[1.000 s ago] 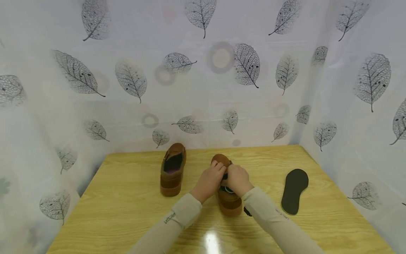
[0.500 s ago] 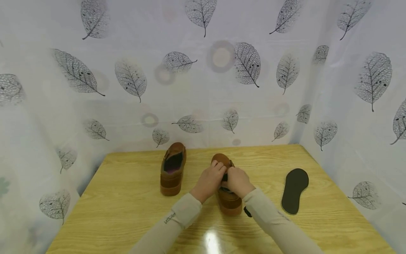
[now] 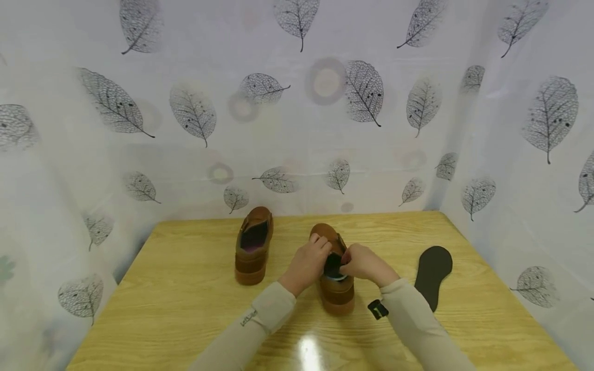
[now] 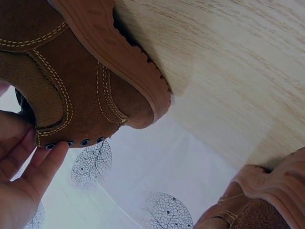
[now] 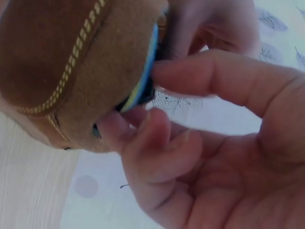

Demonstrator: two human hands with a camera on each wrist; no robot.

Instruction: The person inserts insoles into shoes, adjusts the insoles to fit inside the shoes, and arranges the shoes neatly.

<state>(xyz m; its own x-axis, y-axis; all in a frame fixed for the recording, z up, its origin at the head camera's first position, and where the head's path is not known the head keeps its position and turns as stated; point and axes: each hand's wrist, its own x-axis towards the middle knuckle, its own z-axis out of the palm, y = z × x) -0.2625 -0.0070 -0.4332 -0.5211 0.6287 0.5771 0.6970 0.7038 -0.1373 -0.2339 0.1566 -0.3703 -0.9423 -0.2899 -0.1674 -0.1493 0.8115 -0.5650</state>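
Note:
A brown suede shoe (image 3: 337, 296) with yellow stitching stands on the table, toe pointing away from me. My left hand (image 3: 306, 263) grips its upper at the eyelet edge; in the left wrist view the fingers (image 4: 50, 164) lie along the eyelets. Inside the opening sits a dark insole (image 5: 145, 76) with a blue and yellow edge, its heel end raised. My right hand (image 3: 366, 264) pinches that edge between thumb and fingers, the other fingers curled by the shoe's rim. Most of the insole is hidden within the shoe.
The matching brown shoe (image 3: 250, 263) stands to the left. A black insole (image 3: 431, 273) lies at the right, partly behind my right sleeve. Near that wrist is a small black strap piece (image 3: 378, 309). A leaf-patterned curtain (image 3: 297, 129) surrounds the wooden table (image 3: 195, 309).
My right hand has moved back and to the right from the middle of the shoe, uncovering its opening and the insole's light edge. The left hand keeps its grip in place.

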